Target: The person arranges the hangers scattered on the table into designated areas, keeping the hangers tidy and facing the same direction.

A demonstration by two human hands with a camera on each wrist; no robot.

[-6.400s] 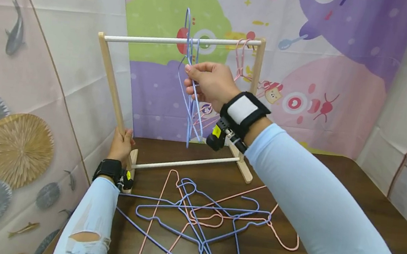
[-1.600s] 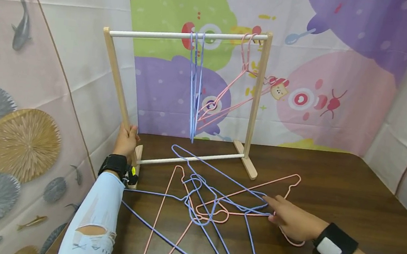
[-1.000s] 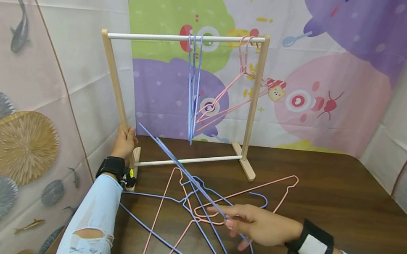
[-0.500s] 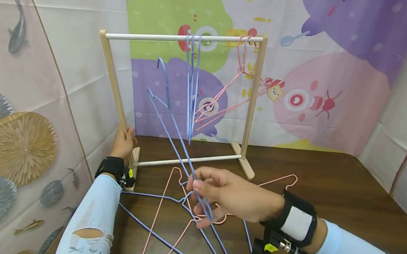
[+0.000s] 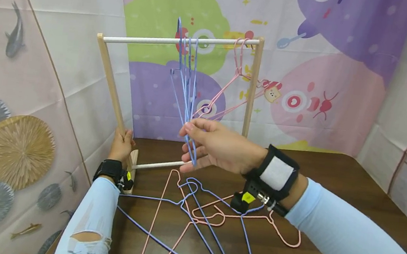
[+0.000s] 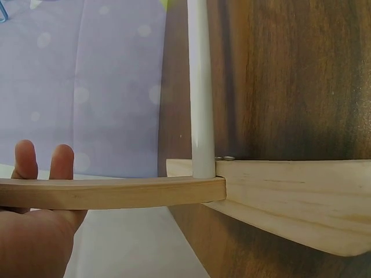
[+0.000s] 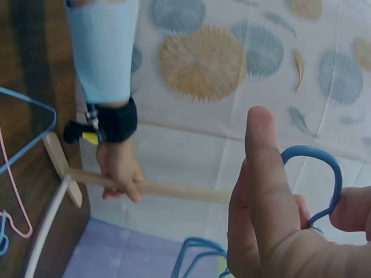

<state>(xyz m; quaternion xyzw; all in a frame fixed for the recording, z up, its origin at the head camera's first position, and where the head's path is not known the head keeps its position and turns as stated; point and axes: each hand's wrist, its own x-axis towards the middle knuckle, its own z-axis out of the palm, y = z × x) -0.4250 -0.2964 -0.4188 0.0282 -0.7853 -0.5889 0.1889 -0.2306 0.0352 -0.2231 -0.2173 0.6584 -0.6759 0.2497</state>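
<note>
A blue hanger is pinched near one end by the right hand, hook upward, long axis running toward the garment rack, that end partly finger-hidden; the left post is gripped by the left hand

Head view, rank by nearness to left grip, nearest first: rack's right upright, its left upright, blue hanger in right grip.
1. Left upright: left side, held in the left grip.
2. Blue hanger: between the two uprights, held up in the right grip.
3. Right upright: right side, farthest of the three.
</note>
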